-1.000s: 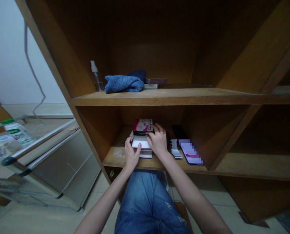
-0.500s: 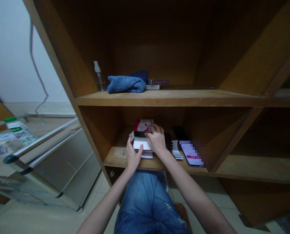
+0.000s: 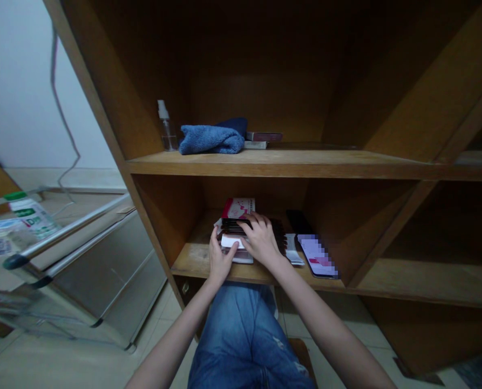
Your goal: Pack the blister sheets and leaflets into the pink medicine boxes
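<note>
Open box (image 3: 241, 208) on a wooden shelf (image 3: 194, 261)
Left hand (image 3: 221, 260) clasps its side, thumb near the front — right hand (image 3: 260, 236) half curled over it, hold unclear.

The person is wearing blue denim jeans (image 3: 232, 324), the colour fading paler toward the knees; frayed, whitish patches (image 3: 279, 342) are showing on the right leg, and both forearms (image 3: 309, 313) are showing bare.

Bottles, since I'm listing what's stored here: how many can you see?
2. A clear spray bottle stands on the upper shelf, left of the blue towel; a green-capped white bottle is on the cart at left. Others may be hidden in shadow.
</note>
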`<state>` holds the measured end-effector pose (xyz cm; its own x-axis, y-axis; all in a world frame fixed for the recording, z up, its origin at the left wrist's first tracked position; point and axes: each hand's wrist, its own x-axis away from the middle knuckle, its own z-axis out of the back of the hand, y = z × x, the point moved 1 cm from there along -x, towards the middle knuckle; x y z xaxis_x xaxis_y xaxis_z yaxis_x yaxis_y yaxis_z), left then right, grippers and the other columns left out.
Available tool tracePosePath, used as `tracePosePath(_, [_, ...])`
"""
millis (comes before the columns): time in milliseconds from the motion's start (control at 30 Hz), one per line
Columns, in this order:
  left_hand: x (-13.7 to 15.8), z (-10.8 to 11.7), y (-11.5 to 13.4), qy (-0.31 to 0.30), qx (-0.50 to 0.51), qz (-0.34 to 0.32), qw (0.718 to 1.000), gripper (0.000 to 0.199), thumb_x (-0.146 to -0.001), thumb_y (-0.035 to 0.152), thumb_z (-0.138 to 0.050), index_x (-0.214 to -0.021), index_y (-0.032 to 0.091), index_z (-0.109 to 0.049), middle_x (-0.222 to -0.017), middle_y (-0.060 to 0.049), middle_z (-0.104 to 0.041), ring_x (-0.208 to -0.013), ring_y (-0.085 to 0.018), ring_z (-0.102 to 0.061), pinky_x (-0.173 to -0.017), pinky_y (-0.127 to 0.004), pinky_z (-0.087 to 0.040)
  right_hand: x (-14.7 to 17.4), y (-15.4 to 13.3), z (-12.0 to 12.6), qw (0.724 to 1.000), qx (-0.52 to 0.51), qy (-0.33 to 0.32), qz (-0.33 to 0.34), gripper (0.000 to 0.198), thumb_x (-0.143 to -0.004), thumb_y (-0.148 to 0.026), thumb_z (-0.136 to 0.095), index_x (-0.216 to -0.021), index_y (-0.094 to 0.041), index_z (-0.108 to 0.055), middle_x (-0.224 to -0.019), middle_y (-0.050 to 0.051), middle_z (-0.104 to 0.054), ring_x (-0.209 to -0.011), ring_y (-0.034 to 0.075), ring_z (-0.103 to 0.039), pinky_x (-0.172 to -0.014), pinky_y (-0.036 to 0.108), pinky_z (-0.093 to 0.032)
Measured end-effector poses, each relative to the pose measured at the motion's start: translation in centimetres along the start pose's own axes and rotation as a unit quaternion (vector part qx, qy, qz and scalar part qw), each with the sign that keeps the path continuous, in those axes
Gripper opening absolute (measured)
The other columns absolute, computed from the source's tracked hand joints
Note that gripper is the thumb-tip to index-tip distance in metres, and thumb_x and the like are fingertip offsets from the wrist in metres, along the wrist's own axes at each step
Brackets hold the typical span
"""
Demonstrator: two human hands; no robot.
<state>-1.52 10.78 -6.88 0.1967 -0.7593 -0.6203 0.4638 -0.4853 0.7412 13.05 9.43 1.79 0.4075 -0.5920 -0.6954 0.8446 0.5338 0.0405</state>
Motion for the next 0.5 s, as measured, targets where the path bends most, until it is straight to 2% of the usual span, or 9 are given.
tracePosePath(233, [0.0,0.6,-0.4,-0.029,-0.01,-0.024,0.999,0.087,-0.07,0.039,-0.067,-0.139,0.02,-0.018,-0.14,-0.017,-0.035,-0.125,-0.027,-0.04,-0.101,-0.044,-0.035,-0.4,0.0,0.0,1.0,0.002,-0.01,0.022,0.032,-0.074,-0.015,-0.055,-0.106,-0.019,-0.056,-0.119,0.013,-0.055,-0.12,0.028,-0.037,-0.1,0.044,-0.025])
tracePosePath(500, [-0.1,0.5,-0.8,-0.021,0.016,-0.016,1.0,0.087,-0.068,0.032,-0.068,-0.139,0.02,-0.018,-0.138,-0.018,-0.038,-0.124,-0.027,-0.042,-0.101,-0.045,-0.036,0.7,-0.7,1.5,0.997,-0.049,-0.01,0.057,0.031,-0.074,-0.023,-0.057,-0.105,-0.019,-0.056,-0.12,0.009,-0.056,-0.117,0.026,-0.041,-0.102,0.045,-0.022])
